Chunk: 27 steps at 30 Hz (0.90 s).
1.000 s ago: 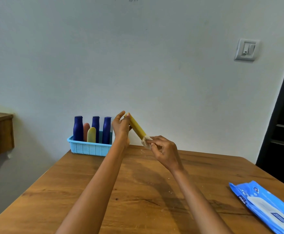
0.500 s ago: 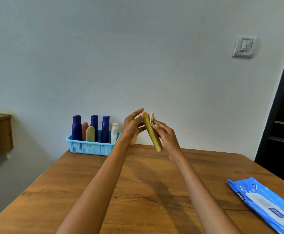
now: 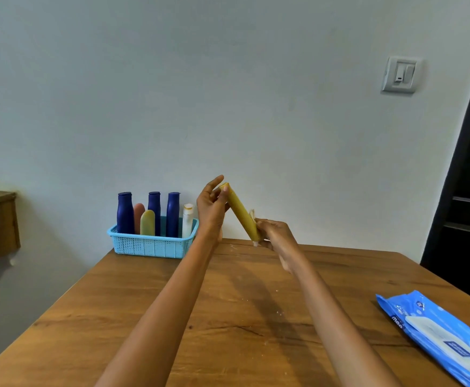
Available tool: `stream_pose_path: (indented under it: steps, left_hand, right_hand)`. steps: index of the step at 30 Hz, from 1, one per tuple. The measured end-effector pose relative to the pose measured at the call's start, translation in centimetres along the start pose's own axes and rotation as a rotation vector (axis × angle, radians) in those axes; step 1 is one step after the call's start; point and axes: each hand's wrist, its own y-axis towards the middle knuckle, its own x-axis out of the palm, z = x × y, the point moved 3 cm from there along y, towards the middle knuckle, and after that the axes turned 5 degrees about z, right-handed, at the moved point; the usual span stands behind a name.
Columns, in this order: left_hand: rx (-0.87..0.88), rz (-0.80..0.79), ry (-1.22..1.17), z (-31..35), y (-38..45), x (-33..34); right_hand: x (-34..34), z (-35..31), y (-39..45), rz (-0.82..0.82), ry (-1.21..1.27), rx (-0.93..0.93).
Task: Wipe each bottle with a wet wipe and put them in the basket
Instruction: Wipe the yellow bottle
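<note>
Head cam shows this one's pretty far along, I'd say. The blue basket (image 3: 152, 244) at the far left corner of the wooden table (image 3: 228, 331) already has six bottles standing in it: three dark blue bottles (image 3: 125, 212), a pinkish one (image 3: 139, 216), a pale yellow one (image 3: 147, 222) and a small white one (image 3: 187, 219).

What's in hand is a long yellow bottle (image 3: 239, 210), held tilted in the air above the table, just right of the basket. The left hand (image 3: 210, 209) pinches its top end between fingertips, and the right hand (image 3: 277, 236) is wrapped around the lower end with a wet wipe (image 3: 252, 215) bunched against it. Only a scrap of white pokes out past the fingers, so I can't tell how much of the bottle it covers.

So my guess: wiping of this bottle is mid-way, then it goes into the basket. No other loose bottles show on the table, just the blue wipes pack (image 3: 440, 336) near the right edge, so this looks like the last one.
</note>
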Motion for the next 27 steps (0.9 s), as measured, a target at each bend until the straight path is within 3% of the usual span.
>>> stream_pose_path:
  steps: [6, 14, 20, 27]
  left_hand:
    - [0.178, 0.083, 0.234, 0.0, -1.9, 1.9]
    - [0.392, -0.091, 0.499, -2.0, -3.0, 2.6]
    - [0.501, -0.14, 0.603, -2.4, -3.2, 2.6]
    - [0.362, -0.111, 0.555, -3.0, -2.2, 1.2]
  right_hand:
    - [0.5, -0.4, -0.2, 0.06, 0.056, 0.119]
    - [0.2, 0.8, -0.4, 0.049, 0.221, 0.311]
    - [0.5, -0.1, -0.4, -0.01, 0.333, 0.283]
    - [0.2, -1.7, -0.7, -0.01, 0.441, 0.143]
